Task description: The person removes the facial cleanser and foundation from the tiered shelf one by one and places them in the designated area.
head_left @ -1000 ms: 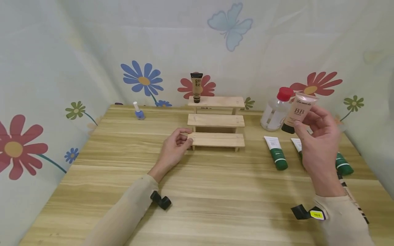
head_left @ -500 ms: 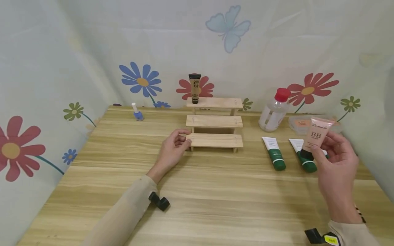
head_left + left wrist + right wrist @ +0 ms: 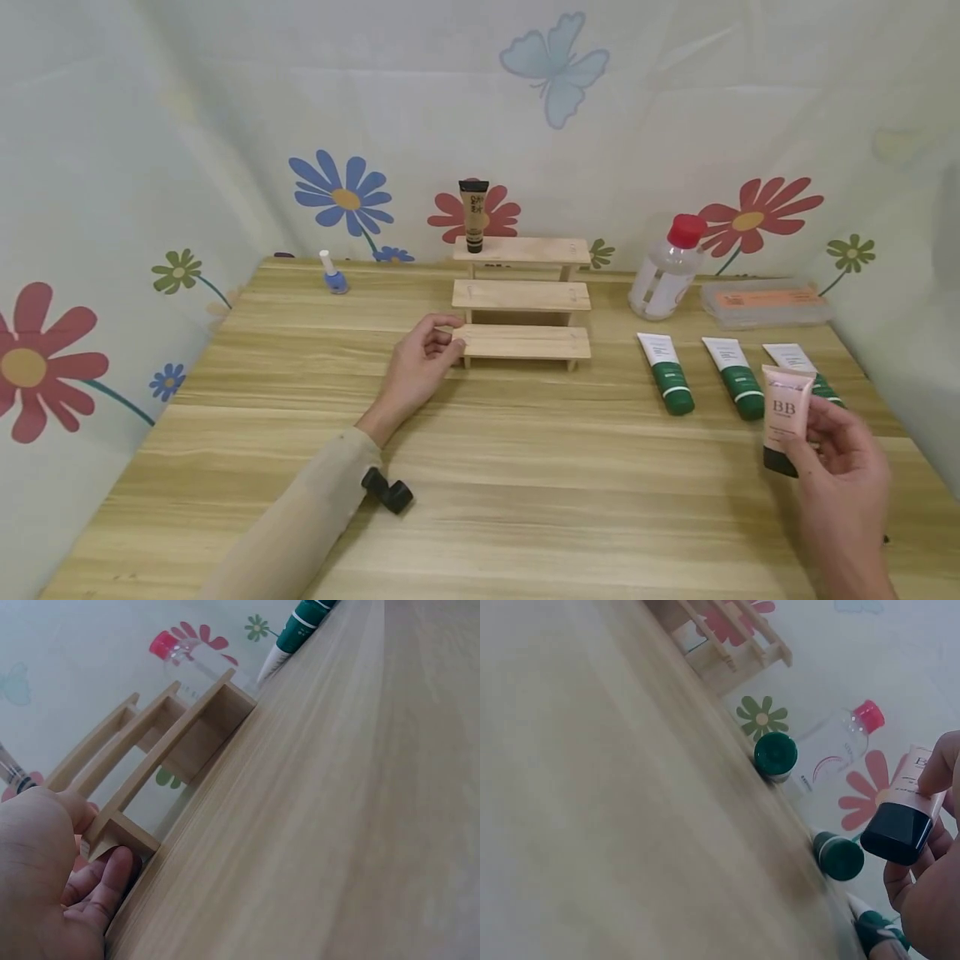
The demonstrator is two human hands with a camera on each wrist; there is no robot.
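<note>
My right hand (image 3: 847, 475) pinches a pink BB cream tube (image 3: 785, 412) with a black cap between thumb and fingers, cap end down, at the right of the head view. The right wrist view shows the cap (image 3: 897, 832) beneath my thumb. At the middle, my left hand (image 3: 420, 367) grips the left end of the lowest step of a three-tier wooden stand (image 3: 525, 342). Its thumb lies on the step and its fingers (image 3: 112, 885) curl in at the end support. A gold-brown tube (image 3: 474, 217) with black ends stands upright on the top tier, at its left.
Three green-and-white tubes lie on the table at the right, the leftmost green tube (image 3: 666, 375) nearest the stand. Behind them are a red-capped clear bottle (image 3: 663, 279) and a clear plastic box (image 3: 765, 302). Blue nail polish (image 3: 335, 277) stands back left. A floral curtain (image 3: 420, 83) hangs behind.
My right hand has moved right and toward me with the BB cream tube, from beside the bottle to in front of the green tubes. The left hand keeps its hold on the stand.
</note>
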